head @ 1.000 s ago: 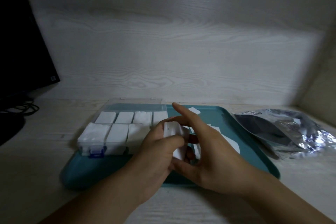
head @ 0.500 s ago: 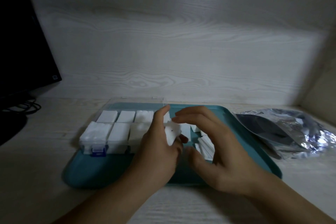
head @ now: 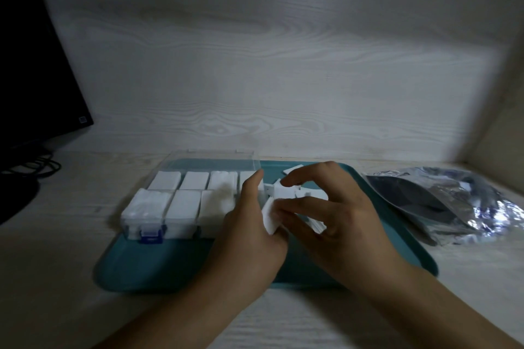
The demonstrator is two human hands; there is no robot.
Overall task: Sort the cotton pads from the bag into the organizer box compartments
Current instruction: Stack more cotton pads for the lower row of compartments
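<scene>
A clear organizer box (head: 181,201) with a blue latch sits on the left half of a teal tray (head: 158,266); its visible compartments hold white cotton pads. My left hand (head: 249,238) holds a small stack of white cotton pads (head: 270,214) at the box's right end. My right hand (head: 337,215) is beside it, fingers curled, its thumb and fingers touching the same stack. Loose cotton pads (head: 286,190) lie on the tray behind my hands. The silver foil bag (head: 442,201) lies open on the table to the right of the tray.
A dark monitor (head: 34,71) with cables (head: 34,167) stands at the far left. A pale wooden wall rises behind the tray, and a side wall closes in on the right. The light wooden table surface extends in front of the tray.
Both hands have shifted slightly forward toward the box's right end. The pad stack moved with the left hand, and the right hand's fingers closed in on it from an open pose.
</scene>
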